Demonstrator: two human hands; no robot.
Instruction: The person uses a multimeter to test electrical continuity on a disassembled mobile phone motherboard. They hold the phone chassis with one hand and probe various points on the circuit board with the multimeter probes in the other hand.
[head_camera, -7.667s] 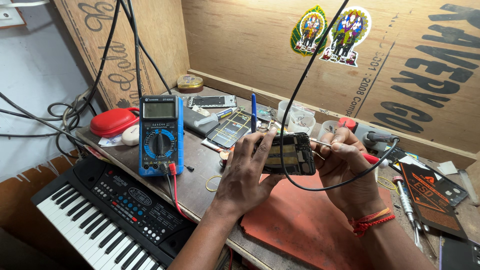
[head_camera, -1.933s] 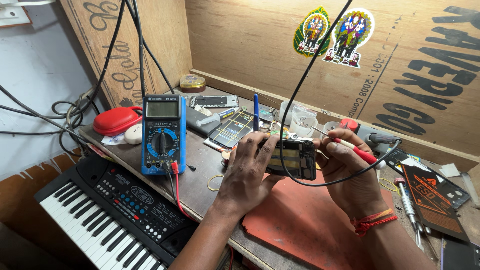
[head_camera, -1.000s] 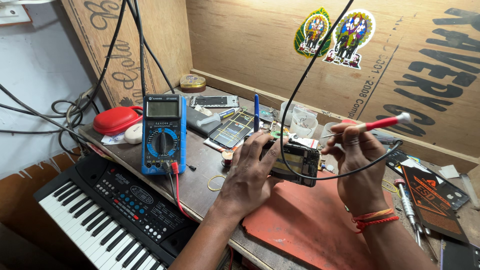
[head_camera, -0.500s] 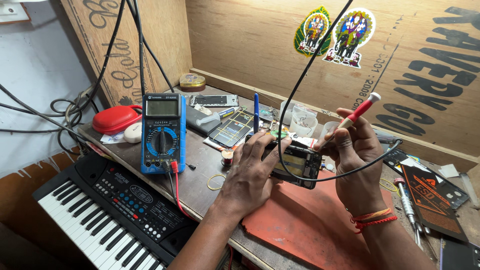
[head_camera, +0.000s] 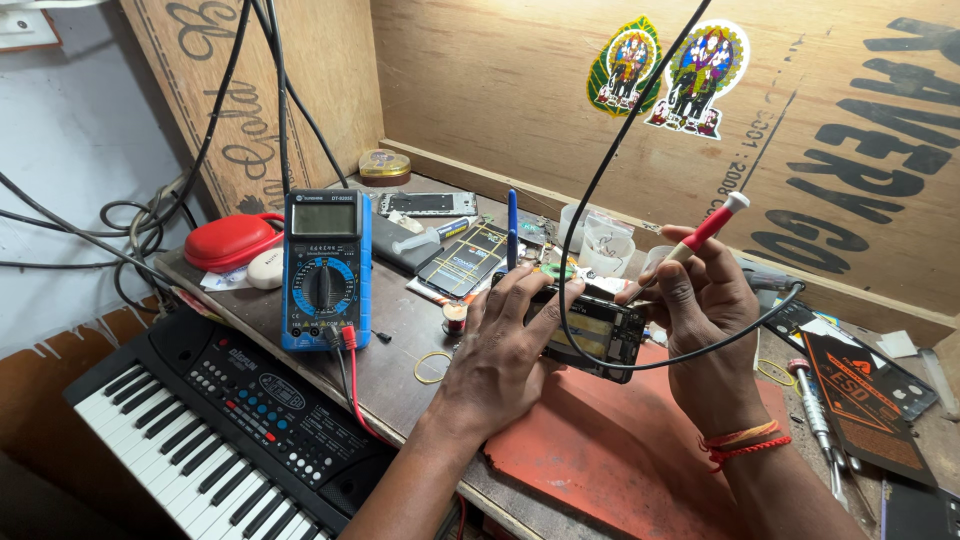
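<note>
Two hands work over the worktop (head_camera: 400, 330): the left hand (head_camera: 500, 360) grips an opened phone (head_camera: 590, 335), the right hand (head_camera: 705, 320) pinches a red probe (head_camera: 712, 222).

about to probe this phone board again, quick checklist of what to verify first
1. Left hand steadying the opened phone: ok.
2. Red probe gripped in right hand: ok, tip lifted off the board.
3. Black lead clear of the board: not ok, it loops across the phone.
4. Multimeter upright, screen facing: ok.
5. Dial setting: cannot tell.
6. Red mat under the work: ok.
</note>
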